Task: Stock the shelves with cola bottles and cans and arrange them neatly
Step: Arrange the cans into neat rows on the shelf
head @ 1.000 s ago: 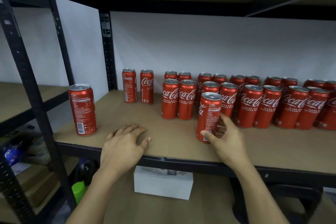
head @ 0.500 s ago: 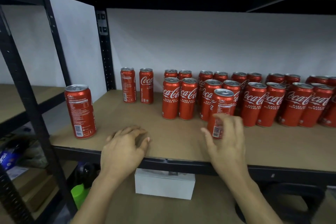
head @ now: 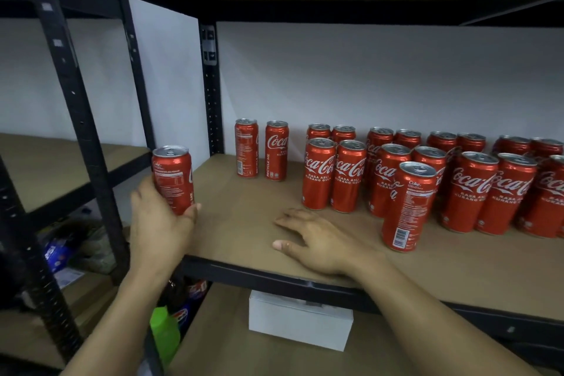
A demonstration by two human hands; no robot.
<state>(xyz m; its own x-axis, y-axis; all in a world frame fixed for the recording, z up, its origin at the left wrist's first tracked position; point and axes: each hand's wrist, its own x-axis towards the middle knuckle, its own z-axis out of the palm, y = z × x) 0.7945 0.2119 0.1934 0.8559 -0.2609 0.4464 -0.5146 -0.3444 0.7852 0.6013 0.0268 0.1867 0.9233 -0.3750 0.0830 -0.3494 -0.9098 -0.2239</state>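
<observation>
My left hand [head: 161, 229] is wrapped round a can [head: 172, 180] at the front left corner of the shelf board [head: 244, 223], about nine o'clock in my view. The can is upright, but my hand hides its base, so I cannot tell whether it rests on the board. My right hand [head: 320, 241] lies flat on the board near six o'clock, fingers loose, holding nothing. A lone can [head: 409, 207] stands at its three o'clock, just before the rows of cans [head: 351, 175]. A pair of cans [head: 261, 148] stands apart at twelve o'clock. A white box [head: 300, 323] sits below.
</observation>
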